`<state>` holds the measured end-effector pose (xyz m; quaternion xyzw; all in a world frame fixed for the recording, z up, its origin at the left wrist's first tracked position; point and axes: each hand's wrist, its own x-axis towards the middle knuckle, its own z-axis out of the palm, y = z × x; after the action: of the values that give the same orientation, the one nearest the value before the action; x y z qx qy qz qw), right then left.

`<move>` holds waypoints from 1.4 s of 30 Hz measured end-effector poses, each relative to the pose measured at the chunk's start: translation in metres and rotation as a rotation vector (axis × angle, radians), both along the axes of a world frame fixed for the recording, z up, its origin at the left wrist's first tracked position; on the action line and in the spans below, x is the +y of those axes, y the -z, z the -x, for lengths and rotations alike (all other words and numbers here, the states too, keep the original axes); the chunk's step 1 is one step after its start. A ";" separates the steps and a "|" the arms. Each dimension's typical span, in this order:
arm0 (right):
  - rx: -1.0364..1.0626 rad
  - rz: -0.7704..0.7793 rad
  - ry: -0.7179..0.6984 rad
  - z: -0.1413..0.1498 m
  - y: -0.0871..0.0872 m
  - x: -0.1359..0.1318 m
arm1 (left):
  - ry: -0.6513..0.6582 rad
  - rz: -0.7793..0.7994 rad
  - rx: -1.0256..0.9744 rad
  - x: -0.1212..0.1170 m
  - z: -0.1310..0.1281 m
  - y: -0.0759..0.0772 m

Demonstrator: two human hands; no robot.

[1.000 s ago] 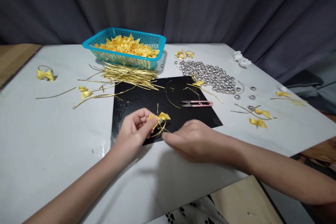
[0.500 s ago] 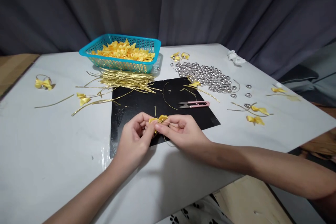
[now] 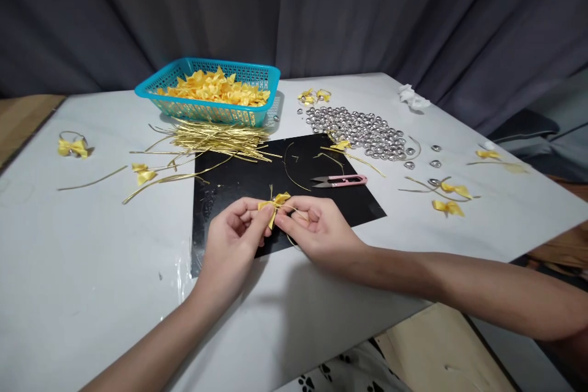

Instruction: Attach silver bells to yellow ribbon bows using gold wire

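Between my two hands, over the black sheet (image 3: pixel 229 174), is a yellow ribbon bow (image 3: pixel 274 203) with gold cord across its middle. My left hand (image 3: pixel 236 233) pinches the bow's left side between thumb and finger. My right hand (image 3: pixel 321 229) is closed at the bow's right side, with gold cord (image 3: pixel 297 213) running into its fingers. One loose end of cord hangs below the right fingers. Pink-handled thread snips (image 3: pixel 342 180) lie on the black sheet just beyond my right hand.
A turquoise basket (image 3: pixel 206 103) full of yellow bows stands at the back left, behind a heap of gold cords (image 3: pixel 220 139). Silver teardrop beads (image 3: pixel 358 128) lie in a pile at the back right. Bows with cords (image 3: pixel 448 208) are scattered right and left.
My right thumb has drawn back a little from the bow, so more of the bow and its cord shows. The left hand keeps its pinch.
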<state>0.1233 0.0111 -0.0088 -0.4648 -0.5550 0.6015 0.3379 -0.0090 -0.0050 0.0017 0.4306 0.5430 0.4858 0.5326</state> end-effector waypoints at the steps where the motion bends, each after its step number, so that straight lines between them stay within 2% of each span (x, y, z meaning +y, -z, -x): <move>1: 0.000 0.001 -0.005 0.000 0.000 0.000 | 0.002 0.003 -0.015 0.000 0.000 0.000; 14: -0.028 -0.072 -0.025 0.001 0.004 -0.001 | -0.021 -0.002 -0.026 0.000 -0.001 0.003; 17: -0.147 -0.184 -0.018 -0.001 0.002 -0.001 | -0.027 -0.020 -0.016 0.000 0.001 0.003; 20: -0.232 -0.375 0.006 -0.007 -0.003 -0.001 | -0.051 -0.021 -0.016 0.000 0.004 0.004; 23: -0.222 -0.555 0.020 -0.014 -0.011 0.001 | -0.063 -0.022 0.000 0.002 0.007 0.005; 25: -0.178 -0.610 0.008 -0.019 -0.017 0.003 | -0.055 -0.024 0.022 0.003 0.008 0.006; 30: -0.091 -0.586 -0.011 -0.027 -0.031 0.009 | 0.004 -0.016 0.073 0.004 0.005 0.005; 34: -0.114 -0.587 -0.011 -0.032 -0.035 0.016 | 0.033 0.006 0.053 0.004 0.006 0.005; 37: -0.208 -0.600 -0.019 -0.034 -0.032 0.019 | 0.048 0.009 0.028 0.004 0.007 0.004; 42: -0.385 -0.693 -0.205 -0.028 -0.017 0.013 | 0.064 -0.019 0.012 0.003 0.006 -0.001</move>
<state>0.1509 0.0244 0.0077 -0.3698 -0.8212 0.3115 0.3029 -0.0151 -0.0020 0.0031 0.4555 0.5275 0.4712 0.5406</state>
